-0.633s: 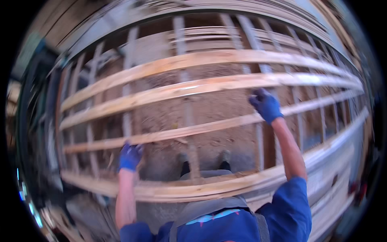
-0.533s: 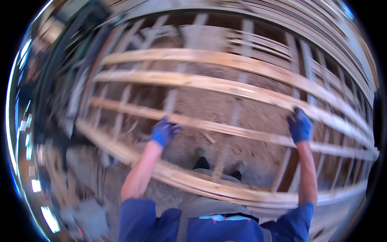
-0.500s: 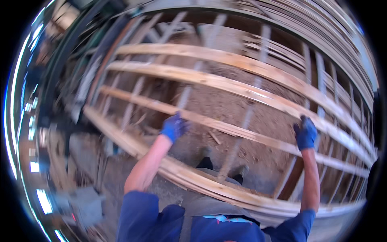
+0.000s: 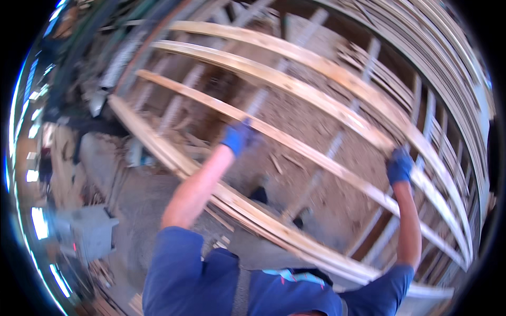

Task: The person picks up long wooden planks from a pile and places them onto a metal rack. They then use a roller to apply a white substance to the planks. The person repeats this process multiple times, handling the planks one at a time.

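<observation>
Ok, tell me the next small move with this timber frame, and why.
Probably keep both grips and step sideways before lifting further. The left hand and right hand, both in blue gloves, each grasp a rail of the wooden frame, which stands tilted over the person's feet on the dirt floor.

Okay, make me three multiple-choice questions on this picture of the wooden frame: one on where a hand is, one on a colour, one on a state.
1. Where is the left hand?
A on a long slat of the wooden frame
B on the grey box
C in a pocket

2. What colour are the gloves?
A yellow
B blue
C white

3. What is the right hand doing?
A hanging free
B pointing up
C gripping a frame slat

Answers:
1 A, the glove rests on the slat.
2 B, both gloves are blue.
3 C, its fingers close round the wood.
</observation>
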### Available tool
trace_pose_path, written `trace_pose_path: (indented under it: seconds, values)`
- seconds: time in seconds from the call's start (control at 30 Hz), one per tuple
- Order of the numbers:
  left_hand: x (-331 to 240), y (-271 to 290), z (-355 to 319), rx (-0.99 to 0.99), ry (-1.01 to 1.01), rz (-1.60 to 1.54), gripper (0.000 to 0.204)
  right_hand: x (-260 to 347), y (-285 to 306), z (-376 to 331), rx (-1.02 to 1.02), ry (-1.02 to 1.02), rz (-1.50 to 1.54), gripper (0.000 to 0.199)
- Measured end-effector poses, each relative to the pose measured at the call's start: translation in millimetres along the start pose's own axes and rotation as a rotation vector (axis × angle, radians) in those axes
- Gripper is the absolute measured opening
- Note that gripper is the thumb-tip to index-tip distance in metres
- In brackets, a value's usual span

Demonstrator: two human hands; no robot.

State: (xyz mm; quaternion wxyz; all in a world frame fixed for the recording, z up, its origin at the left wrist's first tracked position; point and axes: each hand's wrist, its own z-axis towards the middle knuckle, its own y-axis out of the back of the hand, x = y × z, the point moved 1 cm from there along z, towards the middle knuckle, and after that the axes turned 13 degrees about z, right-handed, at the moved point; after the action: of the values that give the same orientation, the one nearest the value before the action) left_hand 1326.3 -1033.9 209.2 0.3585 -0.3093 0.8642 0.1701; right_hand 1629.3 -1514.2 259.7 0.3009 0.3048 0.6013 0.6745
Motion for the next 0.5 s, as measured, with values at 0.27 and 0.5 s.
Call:
trace_pose_path:
  seconds: [0.27, 0.5]
  values:
    - [1.2, -0.4, 9.9, 0.007, 0.027, -0.034, 0.041, 24.0, 26.6, 7.0, 0.12, -0.039, -0.162, 0.023]
    - [5.6, 3.2, 18.7, -0.012, 0.058, -0.059, 0.037, 30.5, 44.8, 2.9, 0.266, 0.106, -0.153, 0.035]
